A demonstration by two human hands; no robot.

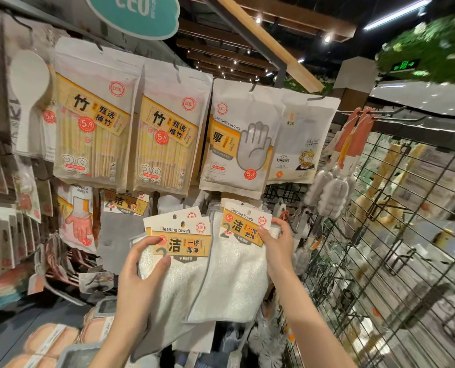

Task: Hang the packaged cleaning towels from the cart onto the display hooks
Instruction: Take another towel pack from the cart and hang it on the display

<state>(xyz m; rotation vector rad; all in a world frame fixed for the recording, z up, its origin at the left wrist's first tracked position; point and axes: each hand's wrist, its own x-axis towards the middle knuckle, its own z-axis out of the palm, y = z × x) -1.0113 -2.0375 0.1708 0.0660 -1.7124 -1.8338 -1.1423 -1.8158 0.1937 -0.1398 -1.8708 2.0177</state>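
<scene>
Left hand (141,264) and right hand (276,235) each pinch a towel pack (178,243); align header hole squarely with hook before pushing.

Display rack (287,66) w/ hooks (252,87) carries hung goods: two chopstick packs (93,128) left, glove pack (239,139) mid, white pouch (303,144) just beside it. Lower row: cleaning towel packs (237,266) & household glove pack (77,216). Wire grid panel (396,208) at right, brushes (329,192) hanging on it.
</scene>
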